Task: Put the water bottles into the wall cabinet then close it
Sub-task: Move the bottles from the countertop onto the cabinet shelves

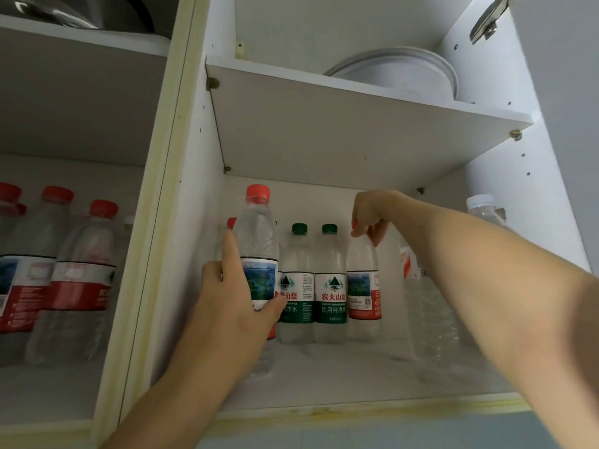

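Note:
The wall cabinet's right compartment stands open, its lower shelf holding water bottles. My left hand grips a red-capped bottle by its label at the shelf's front left, upright. My right hand is closed around the top of another red-label bottle standing at the back; its cap is hidden by my fingers. Two green-capped bottles stand between them at the back. My right forearm hides part of a clear white-capped bottle on the right.
The left compartment holds several red-capped bottles. The upper shelf carries a round white lid or plate. A door hinge shows at top right. A divider panel separates the compartments.

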